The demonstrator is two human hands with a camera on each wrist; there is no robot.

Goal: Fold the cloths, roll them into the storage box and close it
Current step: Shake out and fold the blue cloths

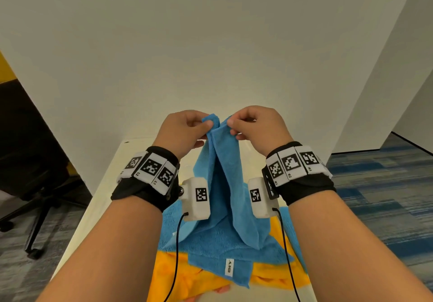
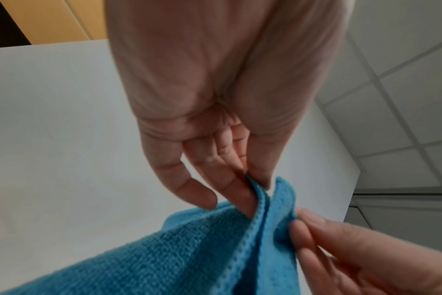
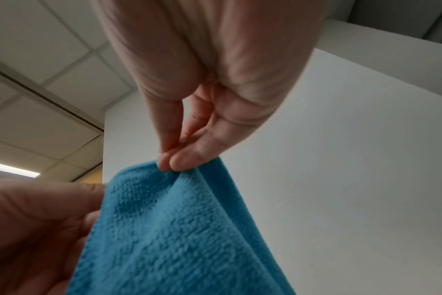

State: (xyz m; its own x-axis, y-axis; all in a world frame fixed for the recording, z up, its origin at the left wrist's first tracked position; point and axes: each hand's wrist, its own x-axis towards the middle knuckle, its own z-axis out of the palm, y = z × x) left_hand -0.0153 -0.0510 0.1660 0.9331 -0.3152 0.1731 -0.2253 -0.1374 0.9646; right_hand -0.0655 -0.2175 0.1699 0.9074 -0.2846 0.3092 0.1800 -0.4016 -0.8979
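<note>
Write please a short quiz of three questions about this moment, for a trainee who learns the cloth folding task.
1. True or false: the blue cloth is lifted off the table by both hands.
2. How does the right hand hold the cloth? A) flat palm pressing on it; B) fingertips pinching its top edge; C) fist round its middle.
3. Which colour is the cloth lying under the blue ones on the table?

Key
1. True: the left hand and the right hand each pinch an upper corner, and the cloth hangs down between the wrists.
2. B
3. Orange: the orange cloth lies partly under another blue cloth.
</note>
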